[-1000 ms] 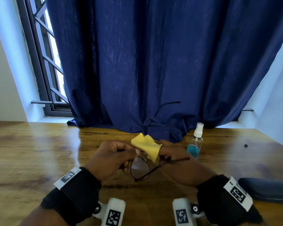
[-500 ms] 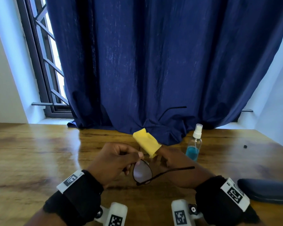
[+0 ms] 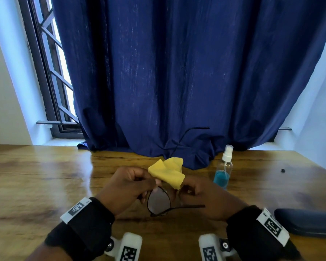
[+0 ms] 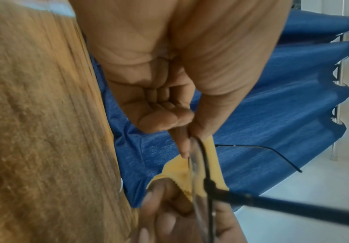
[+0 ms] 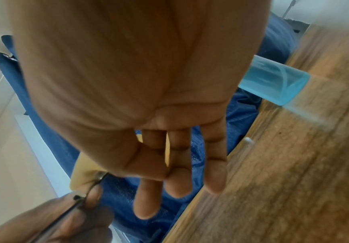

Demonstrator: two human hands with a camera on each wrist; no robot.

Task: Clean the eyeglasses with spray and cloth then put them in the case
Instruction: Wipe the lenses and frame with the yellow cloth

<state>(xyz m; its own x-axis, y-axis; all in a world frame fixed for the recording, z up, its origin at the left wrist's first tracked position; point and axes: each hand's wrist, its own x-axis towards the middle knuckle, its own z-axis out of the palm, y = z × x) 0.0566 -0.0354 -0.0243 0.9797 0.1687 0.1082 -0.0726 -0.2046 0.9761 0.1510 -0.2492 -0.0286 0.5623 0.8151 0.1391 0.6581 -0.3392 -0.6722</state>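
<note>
We are in the wiping step: at the lower centre of the head view our left hand (image 3: pixel 128 187) pinches the rim of the eyeglasses (image 3: pixel 159 203) between thumb and fingertips, and our right hand (image 3: pixel 201 194) holds the yellow cloth (image 3: pixel 167 171) against the far lens, the cloth bunched up above both hands. In the right wrist view the thumb sits against the cloth while three fingers (image 5: pixel 215 164) hang nearly straight and free, so we judge the cloth to be pinched by thumb and forefinger only. The near lens hangs bare below the left hand, with one temple arm stretching rightward and the other rising up against the curtain. Nothing tells us whether that near lens is already clean. We judge that the next move calls for rubbing the cloth over both faces of each lens without twisting the thin frame, then folding the temples for the case. The dark case (image 3: pixel 307 222) lies shut at the lower right edge of the frame, well apart from the hands, so it will need opening first. The spray bottle (image 3: pixel 223 170), partly filled with blue liquid, stands upright just right of centre. All this is above a glossy wooden table (image 3: pixel 45 185) with strong grain; behind it a navy curtain (image 3: pixel 177 72) fills the upper frame, a barred window (image 3: pixel 51 72) shows at the upper left, and pale walls flank both sides.
</note>
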